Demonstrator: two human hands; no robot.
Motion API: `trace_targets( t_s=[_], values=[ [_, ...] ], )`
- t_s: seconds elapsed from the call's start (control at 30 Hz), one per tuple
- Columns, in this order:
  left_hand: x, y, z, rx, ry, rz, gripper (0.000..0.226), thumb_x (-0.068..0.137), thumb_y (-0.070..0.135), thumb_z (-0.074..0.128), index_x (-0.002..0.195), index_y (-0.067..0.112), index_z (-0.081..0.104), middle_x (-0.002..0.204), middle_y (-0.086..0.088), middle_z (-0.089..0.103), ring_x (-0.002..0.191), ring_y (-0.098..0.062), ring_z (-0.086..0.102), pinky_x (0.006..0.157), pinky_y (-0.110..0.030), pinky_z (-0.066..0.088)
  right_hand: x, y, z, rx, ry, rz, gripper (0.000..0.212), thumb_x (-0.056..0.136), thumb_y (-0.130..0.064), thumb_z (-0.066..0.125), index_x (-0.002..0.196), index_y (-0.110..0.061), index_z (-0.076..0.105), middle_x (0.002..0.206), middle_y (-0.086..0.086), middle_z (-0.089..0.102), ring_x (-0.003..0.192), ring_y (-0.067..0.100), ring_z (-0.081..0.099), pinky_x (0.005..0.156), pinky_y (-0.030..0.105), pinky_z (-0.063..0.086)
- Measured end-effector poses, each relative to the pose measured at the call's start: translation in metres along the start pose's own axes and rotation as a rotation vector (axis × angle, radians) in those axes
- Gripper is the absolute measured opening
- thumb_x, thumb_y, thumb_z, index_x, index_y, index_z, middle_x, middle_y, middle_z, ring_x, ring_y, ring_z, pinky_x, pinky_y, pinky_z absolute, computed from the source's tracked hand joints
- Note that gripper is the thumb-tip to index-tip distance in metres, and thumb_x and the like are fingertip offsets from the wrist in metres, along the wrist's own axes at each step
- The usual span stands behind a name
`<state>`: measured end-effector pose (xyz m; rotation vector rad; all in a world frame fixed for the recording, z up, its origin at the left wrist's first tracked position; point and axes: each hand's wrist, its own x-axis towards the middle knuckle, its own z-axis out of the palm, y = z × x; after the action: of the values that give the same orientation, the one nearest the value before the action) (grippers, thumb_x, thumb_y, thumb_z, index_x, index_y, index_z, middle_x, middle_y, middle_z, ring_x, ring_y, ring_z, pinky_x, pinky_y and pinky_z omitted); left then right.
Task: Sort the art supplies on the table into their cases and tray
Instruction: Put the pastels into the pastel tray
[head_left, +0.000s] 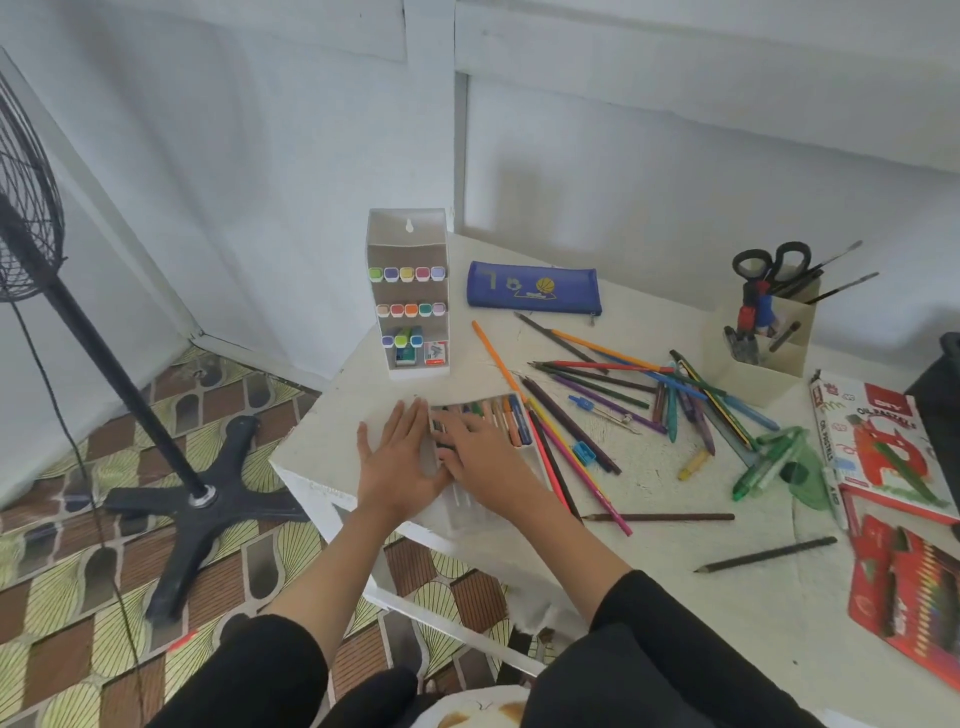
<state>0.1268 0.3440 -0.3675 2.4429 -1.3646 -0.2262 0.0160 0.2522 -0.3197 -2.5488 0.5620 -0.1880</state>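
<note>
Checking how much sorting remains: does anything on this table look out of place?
Loose coloured pencils lie criss-crossed across the middle of the table, outside any case, with a blue sharpener and a yellow crayon among them. A brown pencil and a black pencil lie apart near the front edge. Nothing looks spilled.

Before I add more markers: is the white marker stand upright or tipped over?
Upright. The white marker stand stands on its base on the table, hang-hole tab on top, three rows of marker caps one above another.
</note>
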Motion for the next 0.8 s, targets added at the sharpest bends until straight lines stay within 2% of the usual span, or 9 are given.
trace_targets(
  t_s=[0.1, 0.17, 0.3, 0.37, 0.47, 0.53, 0.6, 0.7, 0.8],
  values=[
    [0.000, -0.001, 0.000, 0.010, -0.005, 0.002, 0.098, 0.068, 0.071, 0.010, 0.153, 0.022, 0.007, 0.160, 0.009, 0.006, 0.147, -0.009, -0.003, 0.115, -0.052, -0.008, -0.003, 0.011, 0.010, -0.127, -0.013, 0.019, 0.050, 0.100, -0.028, 0.039, 0.147, -0.016, 0.027, 0.150, 0.009, 0.033, 0.142, 0.022, 0.020, 0.114, 0.038, 0.015],
    [0.001, -0.003, 0.001, 0.013, -0.009, 0.007, 0.096, 0.069, 0.070, 0.010, 0.153, 0.023, 0.007, 0.160, 0.010, 0.007, 0.147, -0.010, -0.003, 0.115, -0.054, -0.007, -0.003, 0.015, 0.013, -0.130, -0.041, 0.028, 0.051, 0.101, -0.033, 0.036, 0.148, -0.020, 0.023, 0.154, 0.009, 0.024, 0.145, 0.020, 0.010, 0.116, 0.040, 0.007],
    [0.002, -0.002, 0.001, 0.024, -0.018, 0.003, 0.099, 0.067, 0.074, 0.008, 0.153, 0.025, 0.007, 0.159, 0.012, 0.007, 0.147, -0.009, -0.003, 0.115, -0.053, -0.006, -0.006, 0.019, 0.002, -0.024, -0.083, 0.014, 0.055, 0.100, -0.037, 0.037, 0.150, -0.027, 0.015, 0.157, 0.003, 0.019, 0.146, 0.017, 0.006, 0.117, 0.042, 0.001],
    [0.001, -0.001, 0.000, 0.023, -0.010, -0.008, 0.100, 0.067, 0.075, 0.008, 0.153, 0.025, 0.007, 0.159, 0.012, 0.007, 0.147, -0.009, -0.002, 0.114, -0.052, -0.006, -0.013, 0.021, -0.008, 0.082, 0.023, 0.008, 0.052, 0.099, -0.032, 0.043, 0.148, -0.024, 0.025, 0.154, -0.003, 0.026, 0.143, 0.013, 0.014, 0.116, 0.035, 0.006],
    [0.002, 0.001, -0.001, 0.044, -0.022, -0.023, 0.101, 0.065, 0.075, 0.007, 0.153, 0.026, 0.003, 0.159, 0.011, 0.007, 0.147, -0.010, -0.003, 0.114, -0.052, -0.007, -0.028, 0.039, -0.026, 0.229, 0.284, 0.101, 0.039, 0.096, -0.015, 0.049, 0.135, -0.020, 0.047, 0.143, -0.006, 0.043, 0.130, 0.009, 0.033, 0.110, 0.028, 0.025],
    [0.002, 0.001, -0.001, 0.055, -0.032, -0.031, 0.101, 0.065, 0.075, 0.005, 0.153, 0.027, 0.002, 0.160, 0.011, 0.005, 0.147, -0.010, -0.004, 0.114, -0.052, -0.008, -0.044, 0.063, -0.037, 0.119, 0.423, 0.112, 0.034, 0.088, 0.000, 0.055, 0.118, -0.016, 0.062, 0.124, 0.001, 0.059, 0.118, 0.017, 0.048, 0.103, 0.036, 0.038],
    [0.003, 0.001, -0.001, 0.047, -0.030, -0.035, 0.100, 0.065, 0.075, 0.005, 0.153, 0.027, 0.003, 0.160, 0.010, 0.006, 0.147, -0.010, -0.004, 0.114, -0.052, -0.008, -0.067, 0.093, -0.051, -0.059, 0.512, 0.141, 0.029, 0.079, 0.008, 0.063, 0.096, -0.015, 0.071, 0.112, 0.005, 0.067, 0.108, 0.028, 0.056, 0.094, 0.043, 0.043],
    [0.003, 0.000, 0.001, 0.041, -0.026, -0.034, 0.099, 0.066, 0.074, 0.005, 0.153, 0.027, 0.004, 0.160, 0.010, 0.007, 0.147, -0.011, -0.003, 0.114, -0.052, -0.009, -0.107, 0.129, -0.075, -0.338, 0.484, 0.292, 0.039, 0.066, 0.016, 0.070, 0.083, -0.018, 0.073, 0.112, 0.009, 0.067, 0.104, 0.038, 0.057, 0.085, 0.052, 0.046],
    [0.003, -0.001, 0.002, 0.012, -0.008, -0.031, 0.098, 0.067, 0.074, 0.008, 0.153, 0.027, 0.007, 0.159, 0.009, 0.010, 0.147, -0.011, -0.001, 0.114, -0.052, -0.009, -0.137, 0.158, -0.089, -0.479, 0.405, 0.421, 0.058, 0.054, 0.027, 0.066, 0.085, -0.022, 0.075, 0.122, 0.012, 0.062, 0.110, 0.041, 0.053, 0.079, 0.058, 0.044]
  ],
)
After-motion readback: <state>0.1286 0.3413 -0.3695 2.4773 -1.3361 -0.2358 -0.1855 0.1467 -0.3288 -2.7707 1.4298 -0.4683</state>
